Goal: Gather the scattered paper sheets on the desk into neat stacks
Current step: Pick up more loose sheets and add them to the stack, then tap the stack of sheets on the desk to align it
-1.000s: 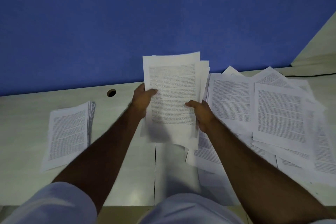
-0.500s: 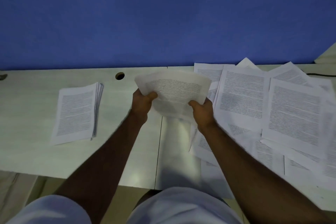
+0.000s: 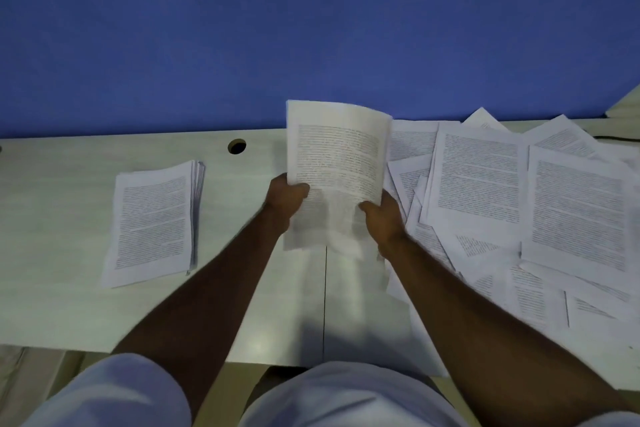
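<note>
Both hands hold a bundle of printed sheets (image 3: 337,163) upright above the middle of the desk (image 3: 62,302), its top edge curling back. My left hand (image 3: 285,199) grips the bundle's left edge and my right hand (image 3: 382,218) grips its lower right edge. The bundle's bottom edge is blurred just above the desk surface. A neat stack of sheets (image 3: 154,222) lies flat to the left, apart from my hands. Several loose printed sheets (image 3: 512,204) lie overlapping across the right side of the desk.
A blue partition wall (image 3: 311,28) rises behind the desk. A round cable hole (image 3: 237,146) sits in the desk between the left stack and the held bundle. A dark cable (image 3: 620,139) runs along the far right edge. A seam (image 3: 325,302) divides the desktop.
The bundle, upright one second ago, was bent over and lowered half a second ago; now it stands upright again, slightly curved. Both hands keep their grip.
</note>
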